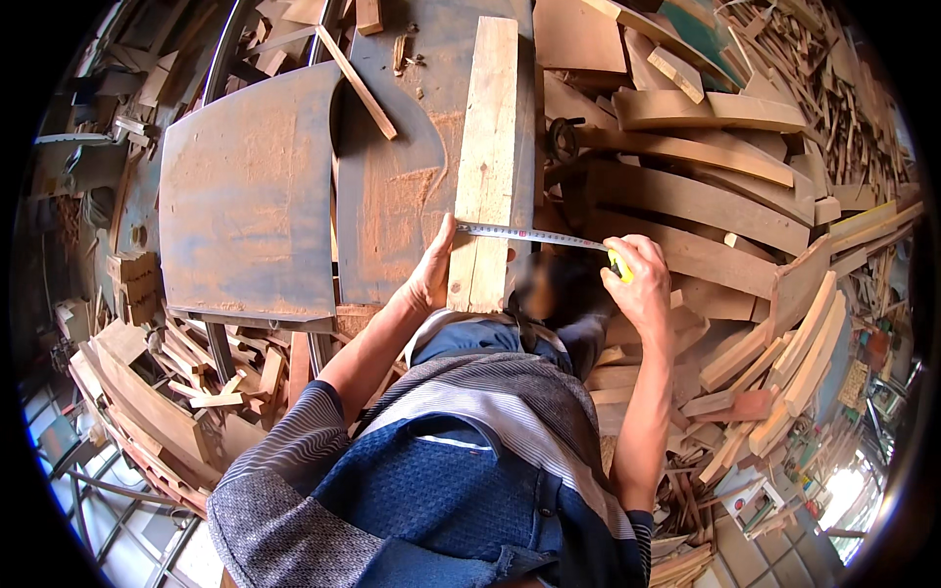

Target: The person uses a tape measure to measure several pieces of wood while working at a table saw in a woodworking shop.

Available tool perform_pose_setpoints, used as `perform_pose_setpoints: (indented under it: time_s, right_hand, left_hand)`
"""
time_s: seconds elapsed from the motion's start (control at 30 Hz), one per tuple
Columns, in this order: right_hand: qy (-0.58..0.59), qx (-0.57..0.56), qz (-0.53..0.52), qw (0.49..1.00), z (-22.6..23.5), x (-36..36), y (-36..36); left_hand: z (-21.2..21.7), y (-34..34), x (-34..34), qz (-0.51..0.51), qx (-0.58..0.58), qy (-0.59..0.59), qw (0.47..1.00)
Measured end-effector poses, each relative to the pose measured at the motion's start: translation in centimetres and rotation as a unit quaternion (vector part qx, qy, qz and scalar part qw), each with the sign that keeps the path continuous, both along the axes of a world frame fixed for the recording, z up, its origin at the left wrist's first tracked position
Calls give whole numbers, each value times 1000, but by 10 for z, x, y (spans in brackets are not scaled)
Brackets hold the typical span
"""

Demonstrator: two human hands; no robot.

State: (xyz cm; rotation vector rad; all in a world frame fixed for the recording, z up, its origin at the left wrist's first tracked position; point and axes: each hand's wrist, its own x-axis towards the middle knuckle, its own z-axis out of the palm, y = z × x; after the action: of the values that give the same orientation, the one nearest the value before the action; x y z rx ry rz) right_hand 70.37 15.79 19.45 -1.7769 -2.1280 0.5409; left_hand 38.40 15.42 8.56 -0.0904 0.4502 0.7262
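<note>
A long pale wooden plank (487, 127) lies lengthwise on the metal machine table (377, 211), its near end close to my waist. Across it runs the extended blade of a yellow tape measure (620, 266), reaching past the plank's right edge. My left hand (433, 265) is closed at the plank's left edge, its fingertips at the end of the blade; part of its grip is hidden. Off to the right of the plank, my right hand (639, 282) is wrapped round the tape measure's case.
A flat metal plate (250, 196) with sawdust adjoins on the left. One thin wood strip (356, 83) lies across the table. Curved boards (696, 191) are piled to the right, beside a handwheel (564, 139). Offcuts (230, 382) heap below the table at left.
</note>
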Motion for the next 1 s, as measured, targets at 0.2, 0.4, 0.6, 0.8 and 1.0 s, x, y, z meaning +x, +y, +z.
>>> perform_pose_setpoints:
  time_s: [0.2, 0.4, 0.6, 0.8, 1.0]
  right_hand:
    - [2, -2, -10, 1000, 1, -2, -1]
    - [169, -34, -104, 979, -6, -3, -20]
    - [219, -67, -312, 922, -66, 14, -83]
    - [50, -121, -334, 933, -115, 18, -165]
    - [76, -186, -455, 867, -157, 8, -215]
  left_hand:
    - [-2, 1, 0, -6, 16, 4, 1000]
    - [0, 0, 0, 1, 1, -28, 1000]
    - [-12, -3, 5, -33, -1, -9, 999]
    - [-45, -6, 17, -52, -23, 106, 993]
    - [-75, -5, 11, -104, 19, 154, 982]
